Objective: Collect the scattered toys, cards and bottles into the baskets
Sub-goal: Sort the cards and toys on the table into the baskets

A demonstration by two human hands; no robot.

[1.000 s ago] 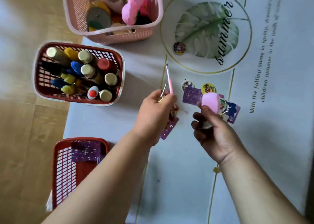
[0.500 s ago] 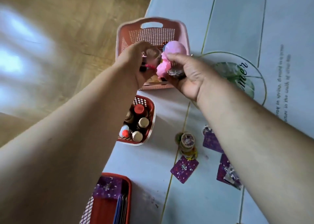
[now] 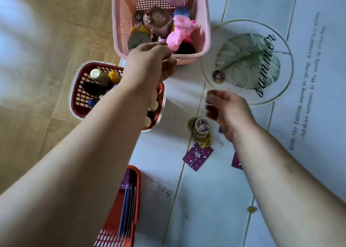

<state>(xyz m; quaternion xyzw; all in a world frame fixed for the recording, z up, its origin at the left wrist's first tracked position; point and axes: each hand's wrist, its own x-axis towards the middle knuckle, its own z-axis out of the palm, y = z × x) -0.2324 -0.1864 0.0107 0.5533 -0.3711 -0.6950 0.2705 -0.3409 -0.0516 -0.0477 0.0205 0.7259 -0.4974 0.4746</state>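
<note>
Both our hands are out over the mat (image 3: 206, 200). The left hand (image 3: 148, 67) is at the near rim of the pink basket (image 3: 204, 40) of toys, fingers curled; we cannot tell if it grips anything. The right hand (image 3: 230, 110) is loosely curled and empty, near the badge stack (image 3: 201, 130) and the purple card (image 3: 197, 156).

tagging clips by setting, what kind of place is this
Probably a play spot on a home floor: a pale printed mat spread over wood-look flooring, with a pink plastic mesh basket of toys and small purple cards scattered on it.

head cam | steeply down, forward | close over pink basket (image 3: 122, 22) and mat (image 3: 206, 200)
</note>
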